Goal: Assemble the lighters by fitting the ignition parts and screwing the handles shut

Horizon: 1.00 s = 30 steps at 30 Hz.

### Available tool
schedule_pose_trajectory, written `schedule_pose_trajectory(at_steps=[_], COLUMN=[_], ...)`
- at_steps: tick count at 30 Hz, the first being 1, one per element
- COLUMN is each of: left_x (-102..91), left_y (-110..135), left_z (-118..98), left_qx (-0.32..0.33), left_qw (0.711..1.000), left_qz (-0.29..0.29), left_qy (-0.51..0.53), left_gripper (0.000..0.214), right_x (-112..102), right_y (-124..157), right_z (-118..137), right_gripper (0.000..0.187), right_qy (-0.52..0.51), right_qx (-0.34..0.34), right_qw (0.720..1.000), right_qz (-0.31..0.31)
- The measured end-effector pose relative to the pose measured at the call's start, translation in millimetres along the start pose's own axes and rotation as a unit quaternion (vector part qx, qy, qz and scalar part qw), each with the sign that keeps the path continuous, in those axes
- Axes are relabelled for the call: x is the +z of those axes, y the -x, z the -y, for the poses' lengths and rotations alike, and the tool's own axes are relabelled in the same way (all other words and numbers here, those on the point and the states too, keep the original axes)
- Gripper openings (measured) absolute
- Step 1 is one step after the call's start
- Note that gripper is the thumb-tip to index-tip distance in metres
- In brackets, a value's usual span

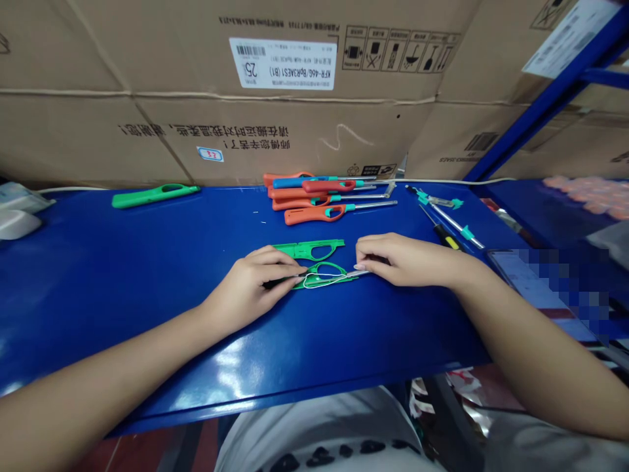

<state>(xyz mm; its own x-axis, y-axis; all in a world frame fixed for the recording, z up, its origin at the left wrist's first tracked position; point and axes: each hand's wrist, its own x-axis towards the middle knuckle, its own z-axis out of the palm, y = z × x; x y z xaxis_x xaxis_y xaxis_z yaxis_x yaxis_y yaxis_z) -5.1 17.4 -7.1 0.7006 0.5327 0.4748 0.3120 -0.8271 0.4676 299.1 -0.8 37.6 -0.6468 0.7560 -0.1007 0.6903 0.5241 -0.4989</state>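
A green lighter half-shell [328, 274] with a white wire looped in it lies on the blue table [147, 275]. My left hand [255, 282] presses down on its left end with curled fingers. My right hand [398, 261] pinches the thin metal tube at the shell's right end. A second green shell half [309, 249] lies just behind, untouched.
Several finished orange lighters [319, 193] with metal tubes lie stacked at the back. One green lighter body [154, 195] rests far left. Loose tube parts with teal tips [445, 213] sit at right. Cardboard boxes [275, 98] wall off the back; a blue rack post [540, 105] stands right.
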Motion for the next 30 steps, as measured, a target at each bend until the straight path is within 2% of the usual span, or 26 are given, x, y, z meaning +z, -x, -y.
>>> schedule_pose_trajectory(at_steps=[5, 10, 16, 30], left_x=[0.0, -0.1, -1.5, -1.1], left_y=[-0.3, 0.1, 0.0, -1.2], left_z=[-0.8, -2.3, -4.3, -6.7], left_qx=[0.006, -0.002, -0.011, -0.016], left_qw=[1.000, 1.000, 1.000, 0.999], left_qz=[-0.007, -0.019, -0.007, -0.027], left_qy=[-0.007, -0.011, -0.011, -0.008], left_gripper=[0.017, 0.016, 0.019, 0.019], right_x=[-2.0, -5.3, -4.6, -4.2], right_y=[1.8, 4.3, 2.9, 1.2], right_z=[4.3, 3.9, 0.3, 0.8], right_gripper=[0.021, 0.021, 0.011, 0.014], right_qy=[-0.034, -0.035, -0.029, -0.030], right_qx=[0.028, 0.022, 0.033, 0.049], right_qw=[0.999, 0.999, 0.999, 0.998], right_qz=[0.004, -0.019, 0.009, -0.001])
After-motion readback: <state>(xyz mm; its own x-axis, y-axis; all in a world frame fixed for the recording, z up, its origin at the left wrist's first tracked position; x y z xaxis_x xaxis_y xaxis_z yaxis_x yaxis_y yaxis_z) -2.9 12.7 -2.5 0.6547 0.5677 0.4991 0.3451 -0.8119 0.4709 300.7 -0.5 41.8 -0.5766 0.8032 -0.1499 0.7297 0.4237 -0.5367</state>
